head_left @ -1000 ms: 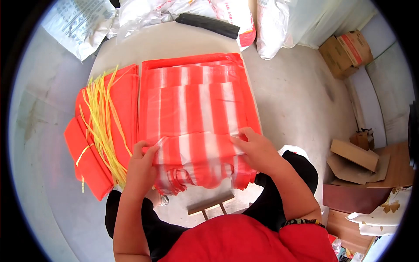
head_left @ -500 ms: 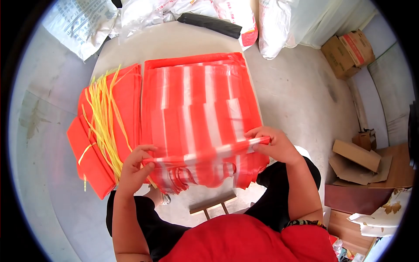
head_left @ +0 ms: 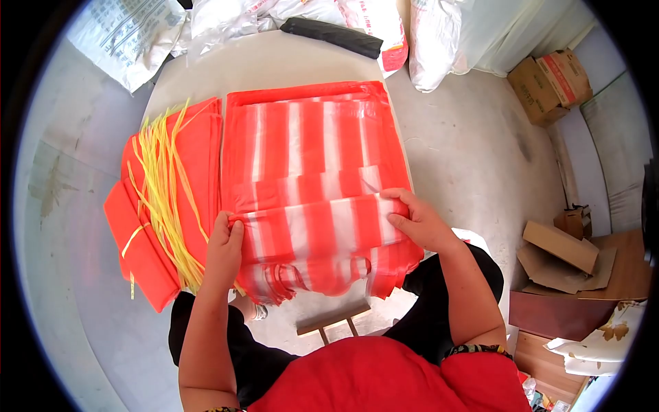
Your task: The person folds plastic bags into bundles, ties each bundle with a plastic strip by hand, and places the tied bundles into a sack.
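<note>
1. Red-and-white striped plastic lies in a stack (head_left: 309,137) in front of you, its near end overhanging the table (head_left: 240,65) towards your lap.
2. Your left hand (head_left: 224,244) pinches the left end of the top striped fold (head_left: 322,230) between thumb and fingers, close to its upper corner.
3. Your right hand (head_left: 420,223) is at the other end of that fold, palm towards the plastic, with the thumb and index finger spread apart against it. You can't tell from this view whether the other fingers grip it from beneath.
4. Between your hands the fold runs across the near part of the stack, fairly flat, with the stripes pointing towards you. Below it, the plastic's near edge hangs ragged and bunched.
5. Just left of the stack you have plain red sheets (head_left: 201,144), with a loose bunch of yellow strips (head_left: 161,168) lying lengthwise over them.
6. Nearer you on that side, a folded red bundle (head_left: 141,250) has a yellow band around it and juts past the table's left edge.
7. At the far edge of the table lies a black roll (head_left: 333,38), in front of white printed bags (head_left: 371,24).
8. Off to your right, on the floor (head_left: 453,130), stand cardboard boxes (head_left: 549,86); nearer you on that side, an opened carton (head_left: 559,254) rests on a brown surface (head_left: 621,257).
</note>
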A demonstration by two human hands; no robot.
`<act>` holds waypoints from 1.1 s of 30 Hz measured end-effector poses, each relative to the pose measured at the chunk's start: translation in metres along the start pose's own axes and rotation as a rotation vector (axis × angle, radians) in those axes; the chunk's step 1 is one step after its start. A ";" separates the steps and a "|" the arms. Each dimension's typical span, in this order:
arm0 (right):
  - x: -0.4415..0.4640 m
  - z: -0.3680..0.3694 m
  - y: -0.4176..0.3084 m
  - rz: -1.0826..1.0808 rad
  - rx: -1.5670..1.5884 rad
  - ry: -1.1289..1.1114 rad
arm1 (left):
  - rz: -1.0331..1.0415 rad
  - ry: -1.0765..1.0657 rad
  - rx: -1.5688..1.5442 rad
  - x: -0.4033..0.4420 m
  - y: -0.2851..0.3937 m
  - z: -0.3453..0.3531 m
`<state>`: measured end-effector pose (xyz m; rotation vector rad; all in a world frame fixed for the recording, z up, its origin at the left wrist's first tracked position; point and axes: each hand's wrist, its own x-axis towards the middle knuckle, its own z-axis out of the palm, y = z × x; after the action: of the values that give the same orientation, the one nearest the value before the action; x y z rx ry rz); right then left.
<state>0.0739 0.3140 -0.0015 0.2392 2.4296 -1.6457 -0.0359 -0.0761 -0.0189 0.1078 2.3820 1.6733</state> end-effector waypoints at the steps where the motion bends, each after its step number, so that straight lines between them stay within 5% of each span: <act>1: 0.000 -0.001 -0.003 0.020 -0.006 0.007 | -0.006 0.003 0.009 0.000 0.001 0.000; 9: -0.002 0.002 -0.015 0.161 -0.024 0.078 | -0.009 0.040 0.241 0.008 -0.008 0.004; 12: 0.003 0.004 -0.001 0.065 -0.062 0.125 | -0.003 0.031 0.475 0.012 -0.006 0.004; 17: -0.004 0.007 -0.017 -0.044 -0.661 0.318 | 0.057 0.125 0.820 0.009 0.009 0.006; 21: -0.001 0.032 -0.019 -0.516 -0.898 0.358 | 0.580 0.051 0.848 -0.003 0.018 0.017; 23: 0.005 0.061 -0.022 -0.679 -0.806 0.135 | 0.792 -0.135 0.811 -0.013 0.030 0.036; 33: 0.013 0.059 -0.027 -0.501 -0.769 -0.108 | 0.631 -0.392 0.791 -0.009 0.036 0.043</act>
<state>0.0586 0.2496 -0.0016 -0.5921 2.9530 -0.6830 -0.0195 -0.0261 0.0022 1.2828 2.6521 0.6359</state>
